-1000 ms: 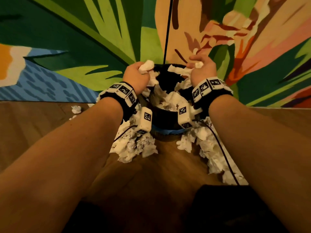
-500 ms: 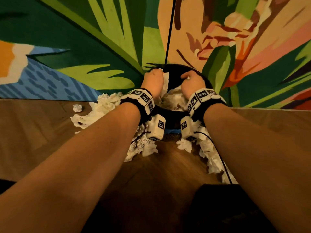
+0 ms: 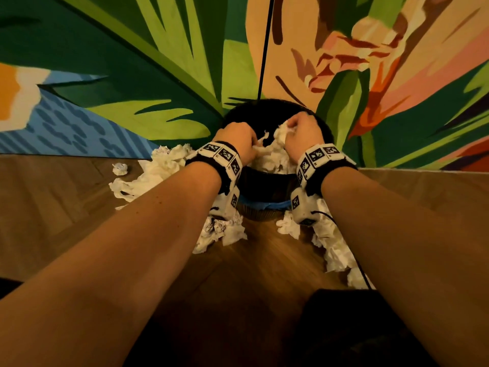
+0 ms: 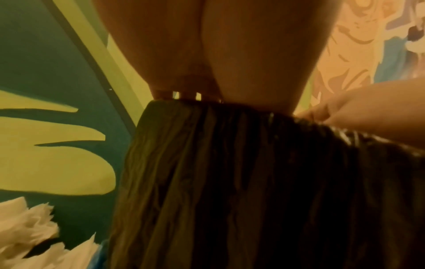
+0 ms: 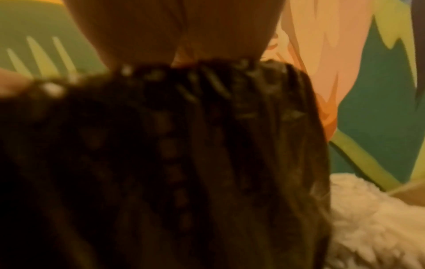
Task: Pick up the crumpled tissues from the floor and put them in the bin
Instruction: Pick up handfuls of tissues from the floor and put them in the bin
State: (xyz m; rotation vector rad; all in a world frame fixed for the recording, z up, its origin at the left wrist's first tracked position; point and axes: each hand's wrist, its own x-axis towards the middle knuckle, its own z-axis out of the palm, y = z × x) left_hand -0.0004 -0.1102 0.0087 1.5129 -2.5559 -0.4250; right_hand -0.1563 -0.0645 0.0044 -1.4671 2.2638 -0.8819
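The black lined bin (image 3: 267,105) stands against the painted wall, heaped with white crumpled tissues (image 3: 270,158). Both of my hands reach over its near rim into the heap. My left hand (image 3: 238,139) has its fingers curled down into the tissues. My right hand (image 3: 301,132) grips a raised wad of tissue (image 3: 281,132) at its fingertips. In the left wrist view my palm (image 4: 207,54) sits above the liner (image 4: 230,182), which hides the fingers. The right wrist view shows my right palm (image 5: 184,27) over the liner (image 5: 184,163) in the same way.
Loose tissues lie on the wooden floor around the bin: a pile at the left (image 3: 158,173), a small ball (image 3: 120,168), a clump in front (image 3: 219,230) and a trail at the right (image 3: 334,250). A black cable (image 3: 265,49) runs down the wall. A dark shape (image 3: 344,319) fills the bottom.
Both hands, which held tissues above the bin rim, have dropped into the bin and moved closer together. They now dig into the heap, and the right hand lifts a wad.
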